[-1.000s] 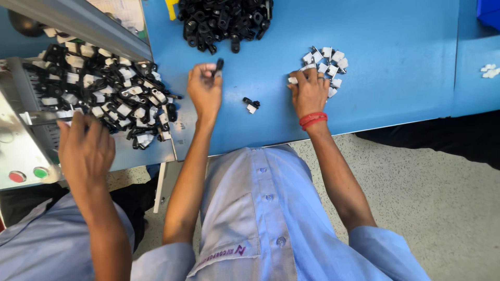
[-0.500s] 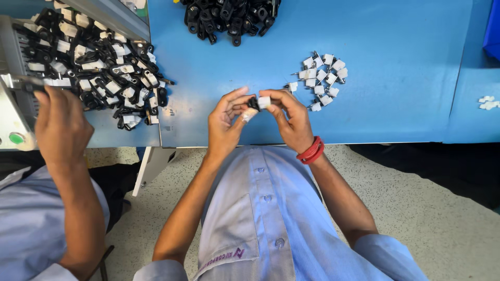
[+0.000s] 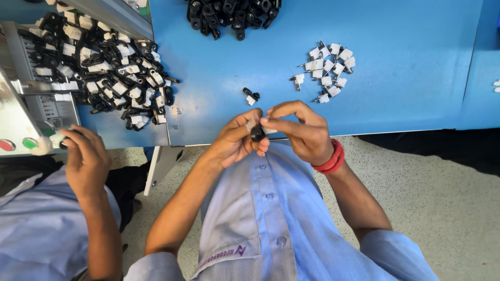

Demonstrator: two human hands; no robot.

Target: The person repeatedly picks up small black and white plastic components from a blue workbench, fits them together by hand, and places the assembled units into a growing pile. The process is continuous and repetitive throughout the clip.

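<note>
My left hand (image 3: 237, 140) and my right hand (image 3: 302, 130) meet just in front of the blue table's near edge (image 3: 364, 125). Together they pinch a small black clip (image 3: 257, 133) with a small white piece (image 3: 266, 127) against it. A single assembled black-and-white part (image 3: 250, 96) lies on the table just beyond my hands. To the right of it sits a small pile of white pieces (image 3: 328, 70). A heap of black clips (image 3: 232, 14) lies at the far edge. A red band circles my right wrist.
A co-worker's hand (image 3: 86, 158) at the left reaches toward a grey machine (image 3: 21, 114) with red and green buttons. A large pile of assembled black-and-white parts (image 3: 104, 73) lies beside it. Speckled floor shows below the table.
My hands have drawn back from the table toward my chest, bringing the black clip and white piece together. The co-worker's hand has moved down to the machine's front.
</note>
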